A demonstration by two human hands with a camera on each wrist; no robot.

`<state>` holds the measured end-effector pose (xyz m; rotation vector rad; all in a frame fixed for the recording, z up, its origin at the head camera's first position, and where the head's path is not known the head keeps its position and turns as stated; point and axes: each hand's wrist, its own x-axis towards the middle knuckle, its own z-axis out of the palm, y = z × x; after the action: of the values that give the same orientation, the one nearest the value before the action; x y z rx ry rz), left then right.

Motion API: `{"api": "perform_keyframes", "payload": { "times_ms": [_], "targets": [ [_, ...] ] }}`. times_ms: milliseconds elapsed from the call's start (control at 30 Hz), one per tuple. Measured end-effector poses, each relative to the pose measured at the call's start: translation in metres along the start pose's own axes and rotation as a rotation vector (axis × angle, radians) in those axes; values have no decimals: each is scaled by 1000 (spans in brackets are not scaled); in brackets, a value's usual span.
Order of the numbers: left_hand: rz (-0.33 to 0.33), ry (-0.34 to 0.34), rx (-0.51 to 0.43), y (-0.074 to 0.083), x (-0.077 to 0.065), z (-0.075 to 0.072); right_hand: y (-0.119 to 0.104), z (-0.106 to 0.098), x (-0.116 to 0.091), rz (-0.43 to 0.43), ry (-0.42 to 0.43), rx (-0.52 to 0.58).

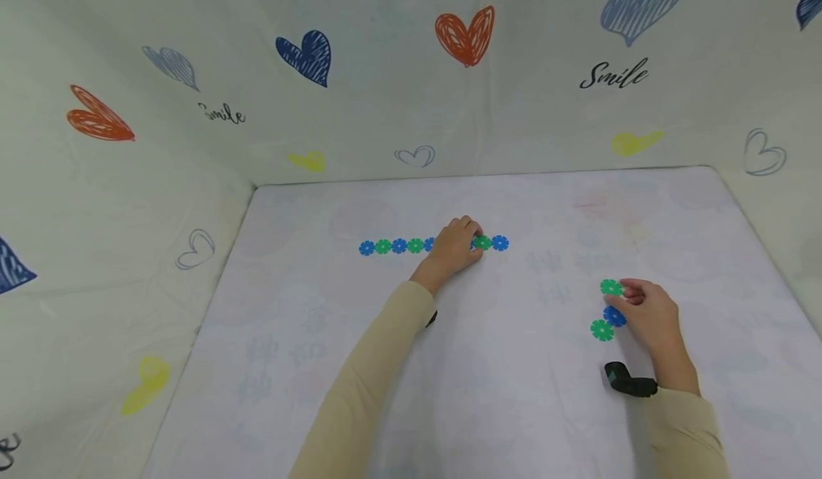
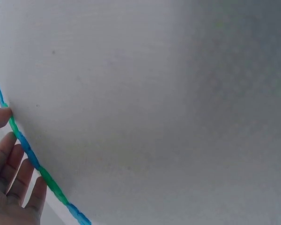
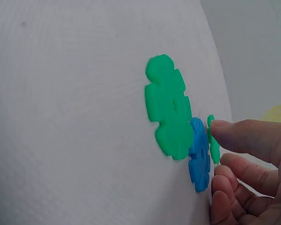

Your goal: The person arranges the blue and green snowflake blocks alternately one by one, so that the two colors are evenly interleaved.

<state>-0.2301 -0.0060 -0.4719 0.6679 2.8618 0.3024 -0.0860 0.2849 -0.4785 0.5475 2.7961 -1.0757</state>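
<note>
A straight row of interlocking flower-shaped discs (image 1: 399,246), blue and green by turns, lies across the table's far half. My left hand (image 1: 454,245) covers its middle, thumb and forefinger at opposite edges of a green disc (image 1: 483,243) near the right end. The left wrist view shows the row edge-on, with the left fingertips (image 2: 40,185) along it. At the right, my right hand (image 1: 651,315) pinches a green flower disc (image 1: 611,288) between thumb and forefinger. Just below it are a loose blue disc (image 1: 614,315) and another green disc (image 3: 166,108), overlapping in view.
A white-covered table (image 1: 514,393) fills the lower view. Behind and beside it hangs a pale cloth (image 1: 372,108) printed with hearts and "Smile". A black wrist camera (image 1: 629,381) sticks out from the right cuff, near the tabletop.
</note>
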Motion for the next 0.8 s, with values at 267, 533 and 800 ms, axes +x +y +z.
{"api": "perform_keyframes", "payload": {
  "times_ms": [267, 533, 800],
  "targets": [
    [0, 7, -6, -1, 1, 1, -3, 2, 1, 33, -4, -2],
    [7, 13, 0, 1, -1, -1, -3, 2, 0, 34, -14, -4],
    [-1, 14, 5, 1, -2, -1, -5, 2, 0, 30, -18, 2]
  ]
}}
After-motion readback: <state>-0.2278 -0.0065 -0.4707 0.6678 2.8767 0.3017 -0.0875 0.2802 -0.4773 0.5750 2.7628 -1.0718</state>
